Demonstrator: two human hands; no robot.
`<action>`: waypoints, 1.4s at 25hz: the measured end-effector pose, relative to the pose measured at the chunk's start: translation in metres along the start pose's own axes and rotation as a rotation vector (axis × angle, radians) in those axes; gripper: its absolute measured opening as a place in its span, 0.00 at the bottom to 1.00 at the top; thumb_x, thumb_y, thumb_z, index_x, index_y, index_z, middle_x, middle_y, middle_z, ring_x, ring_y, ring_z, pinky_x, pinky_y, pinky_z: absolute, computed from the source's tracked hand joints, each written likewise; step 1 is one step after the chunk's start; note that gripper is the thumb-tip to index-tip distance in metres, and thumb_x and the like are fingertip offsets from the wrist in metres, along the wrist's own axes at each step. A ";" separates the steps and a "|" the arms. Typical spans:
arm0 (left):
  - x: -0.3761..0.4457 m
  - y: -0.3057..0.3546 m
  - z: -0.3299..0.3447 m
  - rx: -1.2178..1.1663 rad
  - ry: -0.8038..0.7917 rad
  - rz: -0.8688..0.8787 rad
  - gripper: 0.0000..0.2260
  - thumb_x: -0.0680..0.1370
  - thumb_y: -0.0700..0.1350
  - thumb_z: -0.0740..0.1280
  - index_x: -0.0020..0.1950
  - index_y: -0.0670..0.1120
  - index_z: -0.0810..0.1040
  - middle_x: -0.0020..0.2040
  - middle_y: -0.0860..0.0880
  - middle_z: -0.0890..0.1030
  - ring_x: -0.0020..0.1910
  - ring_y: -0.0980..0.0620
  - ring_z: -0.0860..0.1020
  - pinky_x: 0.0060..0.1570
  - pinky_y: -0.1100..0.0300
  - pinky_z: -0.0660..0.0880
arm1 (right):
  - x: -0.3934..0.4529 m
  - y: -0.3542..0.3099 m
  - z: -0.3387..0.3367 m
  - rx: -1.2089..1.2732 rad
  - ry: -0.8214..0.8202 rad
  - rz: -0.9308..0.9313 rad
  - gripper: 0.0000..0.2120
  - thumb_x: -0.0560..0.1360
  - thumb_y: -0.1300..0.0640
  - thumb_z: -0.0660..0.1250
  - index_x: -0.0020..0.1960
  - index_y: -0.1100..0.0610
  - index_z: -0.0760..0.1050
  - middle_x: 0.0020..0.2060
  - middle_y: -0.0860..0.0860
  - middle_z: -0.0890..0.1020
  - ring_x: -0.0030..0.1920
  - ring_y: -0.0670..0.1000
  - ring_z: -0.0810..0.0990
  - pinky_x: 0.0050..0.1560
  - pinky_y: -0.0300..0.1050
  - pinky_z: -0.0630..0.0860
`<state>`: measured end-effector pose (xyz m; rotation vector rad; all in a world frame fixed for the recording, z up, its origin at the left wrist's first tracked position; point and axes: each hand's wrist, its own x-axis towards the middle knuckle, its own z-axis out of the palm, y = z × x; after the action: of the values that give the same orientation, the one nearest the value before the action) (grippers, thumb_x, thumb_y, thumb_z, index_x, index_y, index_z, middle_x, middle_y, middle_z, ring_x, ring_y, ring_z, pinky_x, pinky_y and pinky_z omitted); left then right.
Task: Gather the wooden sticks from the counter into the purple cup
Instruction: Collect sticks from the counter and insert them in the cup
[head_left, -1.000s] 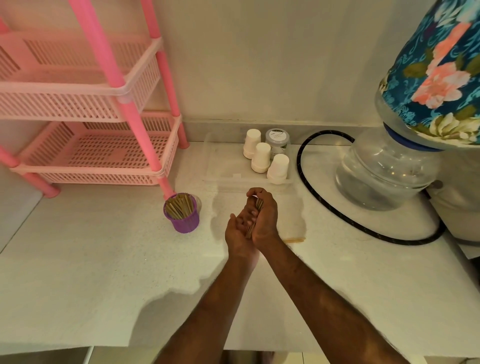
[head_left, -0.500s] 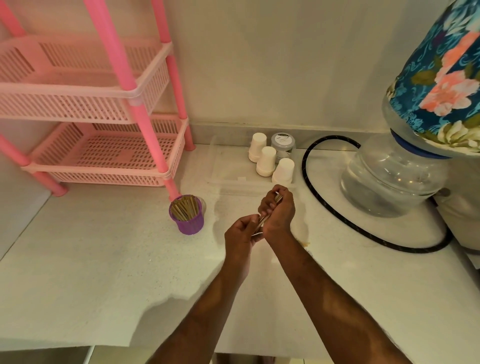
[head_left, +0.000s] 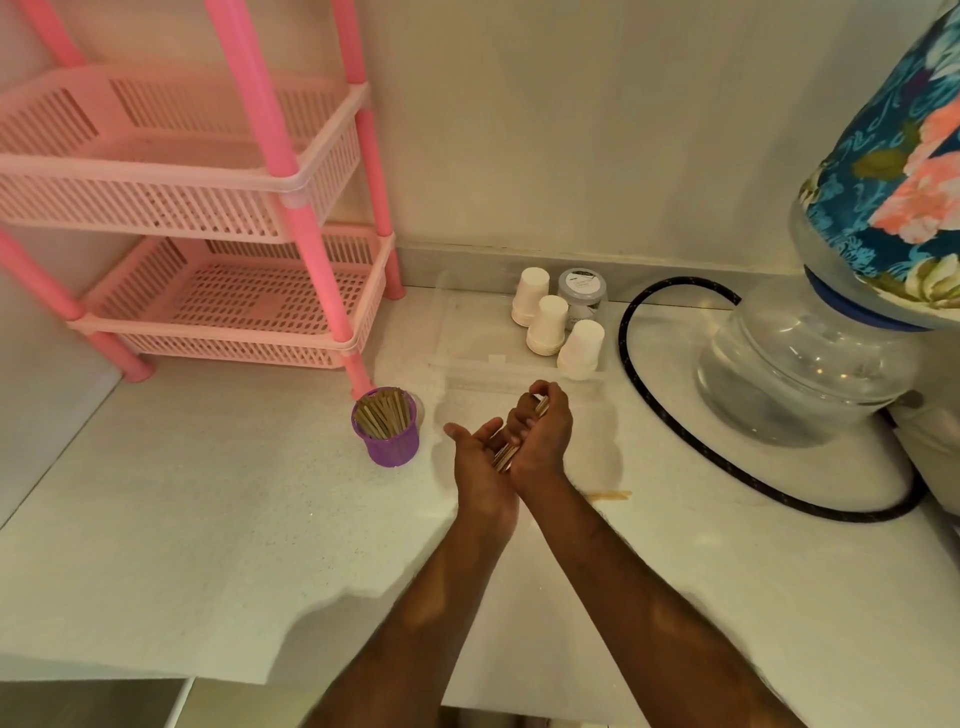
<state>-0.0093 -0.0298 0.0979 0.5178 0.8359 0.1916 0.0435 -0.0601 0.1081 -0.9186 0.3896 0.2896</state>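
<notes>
I note my right hand (head_left: 540, 434) curled round a bundle of sticks (head_left: 506, 457); left hand (head_left: 480, 457) spread beneath. Light, stiff, slippery: grip mid-length. Cup (head_left: 387, 428) stands near, one stick (head_left: 608, 496) on desk (head_left: 208, 519).

Pink rack (head_left: 218, 291), paper cups (head_left: 550, 325), hose (head_left: 649, 395)

You are standing at a home kitchen or pantry corner; a pale stone counter (head_left: 182, 519) meets a plain wall; a pink plastic rack (head_left: 218, 218) stands on it; a water jug (head_left: 810, 374) under a floral cover (head_left: 893, 171) sits beside stacked paper cups (head_left: 548, 325).
</notes>
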 end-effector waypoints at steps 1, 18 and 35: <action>0.000 -0.001 0.000 0.014 0.006 0.005 0.29 0.81 0.65 0.50 0.57 0.44 0.79 0.53 0.43 0.85 0.54 0.43 0.83 0.59 0.48 0.78 | -0.001 0.001 0.000 -0.025 -0.003 0.003 0.14 0.79 0.50 0.57 0.37 0.52 0.71 0.22 0.46 0.66 0.21 0.45 0.62 0.22 0.38 0.59; 0.010 0.012 -0.041 0.282 -0.151 0.285 0.06 0.78 0.38 0.69 0.53 0.42 0.85 0.46 0.41 0.86 0.46 0.43 0.85 0.47 0.56 0.82 | 0.015 -0.018 0.013 -0.139 -0.201 0.007 0.24 0.83 0.41 0.49 0.39 0.55 0.71 0.24 0.51 0.72 0.25 0.51 0.71 0.30 0.43 0.73; 0.031 0.092 -0.087 0.994 0.199 1.006 0.18 0.73 0.43 0.76 0.61 0.39 0.81 0.57 0.44 0.83 0.57 0.46 0.81 0.57 0.56 0.80 | 0.012 0.007 0.072 -0.819 -0.543 -0.364 0.06 0.78 0.66 0.64 0.52 0.61 0.79 0.43 0.60 0.85 0.43 0.53 0.85 0.43 0.48 0.83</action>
<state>-0.0505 0.0924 0.0757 1.8709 0.7603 0.7700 0.0663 0.0033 0.1370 -1.6247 -0.4412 0.3531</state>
